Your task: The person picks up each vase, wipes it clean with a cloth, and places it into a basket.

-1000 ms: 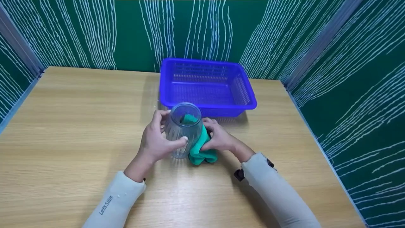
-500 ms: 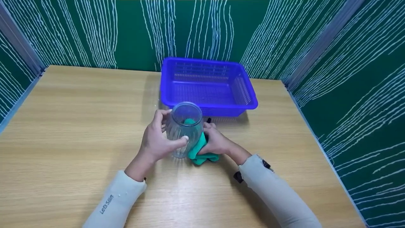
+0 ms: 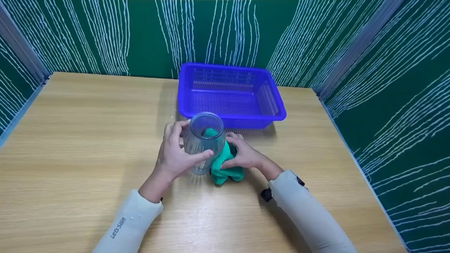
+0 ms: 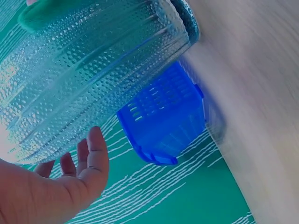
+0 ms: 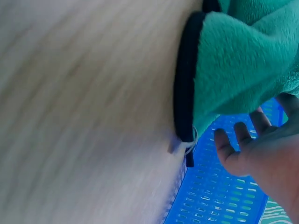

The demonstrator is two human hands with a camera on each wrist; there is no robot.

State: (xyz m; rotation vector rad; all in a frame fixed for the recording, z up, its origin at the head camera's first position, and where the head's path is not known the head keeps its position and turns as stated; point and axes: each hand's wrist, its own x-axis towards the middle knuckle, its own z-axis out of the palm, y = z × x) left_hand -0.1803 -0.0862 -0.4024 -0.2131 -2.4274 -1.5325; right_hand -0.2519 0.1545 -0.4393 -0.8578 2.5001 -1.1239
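Observation:
A clear ribbed glass vase (image 3: 200, 147) stands in the middle of the head view, its round rim facing up. My left hand (image 3: 174, 151) grips its left side, thumb across the near face and fingers behind. In the left wrist view the bumpy glass vase (image 4: 93, 70) crosses above the left hand (image 4: 70, 191). My right hand (image 3: 244, 154) holds a bunched green cloth (image 3: 228, 172) against the vase's right side. Green also shows through the glass. In the right wrist view, the cloth (image 5: 243, 65) has a dark edging and hangs beside my right hand (image 5: 266, 154).
A blue-purple plastic basket (image 3: 225, 100) with slotted walls stands just behind the vase. The wooden table (image 3: 88, 140) ends at green walls (image 3: 147, 38) with white wavy lines, behind and on both sides.
My right hand and the cloth shift slightly down and back up along the vase's side. The left fingers and thumb move a little on the glass; the vase stays nearly in place.

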